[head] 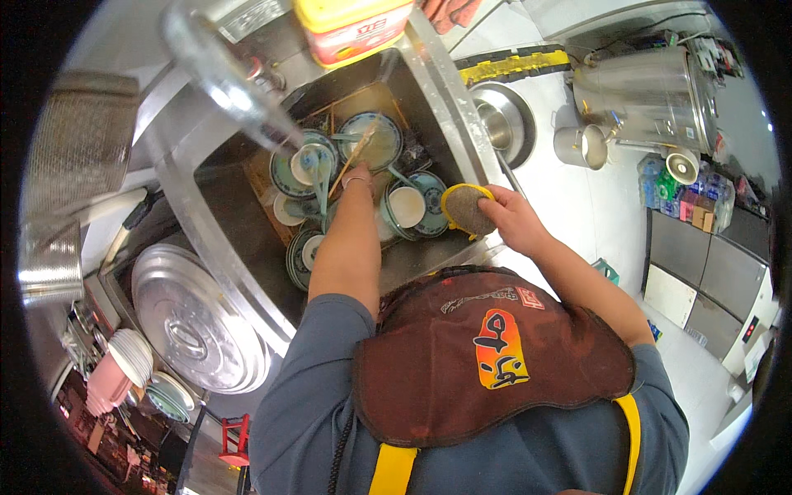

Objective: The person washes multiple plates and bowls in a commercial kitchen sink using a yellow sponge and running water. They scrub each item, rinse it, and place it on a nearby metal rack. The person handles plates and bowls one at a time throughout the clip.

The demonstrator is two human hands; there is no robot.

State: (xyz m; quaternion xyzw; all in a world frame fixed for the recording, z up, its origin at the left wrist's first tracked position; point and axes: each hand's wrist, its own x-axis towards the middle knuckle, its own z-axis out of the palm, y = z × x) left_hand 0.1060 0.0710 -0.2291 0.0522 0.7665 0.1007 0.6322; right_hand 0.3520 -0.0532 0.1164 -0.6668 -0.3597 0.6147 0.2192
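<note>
My left hand (359, 174) reaches down into the steel sink (235, 253), against the near side of a patterned bowl (378, 148). Its fingers are hard to make out, so its grip is unclear. Wooden chopsticks (357, 150) lie slanted across that bowl, just by the hand. Over the sink's right rim, my right hand (515, 218) pinches an oval scrubbing pad (465, 209) with a grey-brown face and yellow edging. Around my left arm are a plate with a small bowl and spoons (318, 170), a white cup (407, 207) and stacked dishes (298, 263).
A blurred metal faucet (223, 80) arches over the sink's left part. The yellow tub (352, 31) stands at the back rim. Large metal lids (192, 322) lean at left, near stacked white bowls (130, 359). On the right floor are a steel basin (495, 124) and a large steel pot (637, 93).
</note>
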